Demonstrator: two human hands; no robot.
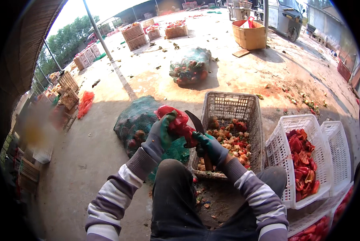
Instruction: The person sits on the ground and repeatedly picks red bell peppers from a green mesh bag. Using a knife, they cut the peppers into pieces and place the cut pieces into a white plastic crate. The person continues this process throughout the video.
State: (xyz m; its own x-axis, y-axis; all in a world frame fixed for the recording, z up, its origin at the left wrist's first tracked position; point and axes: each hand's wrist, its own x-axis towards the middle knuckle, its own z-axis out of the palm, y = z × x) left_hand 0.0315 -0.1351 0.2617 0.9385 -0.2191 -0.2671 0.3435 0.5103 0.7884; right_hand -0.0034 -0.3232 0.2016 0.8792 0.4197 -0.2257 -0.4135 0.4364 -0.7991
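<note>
My left hand (165, 129), in a grey and green work glove, grips a red pepper (180, 120) above my knees. In my right hand (211, 147), gloved alike, is a knife with a dark curved blade (195, 121) pointing up and left beside the pepper; its brown handle shows below the glove. Under and behind my hands stands a dirty plastic crate (258, 132) with pepper cores and scraps (234, 144) in it. A green mesh sack of peppers (138, 120) lies on the floor to the left. On the right, a white plastic crate (273, 150) holds red pepper pieces (302, 162).
Another white crate (338, 144) stands at the far right, and more crates with red peppers (315, 230) are at the lower right. Ahead are a second mesh sack (190, 66), a large yellowish bin (249, 36) and stacked crates (135, 36). A metal pole (97, 30) rises at the left.
</note>
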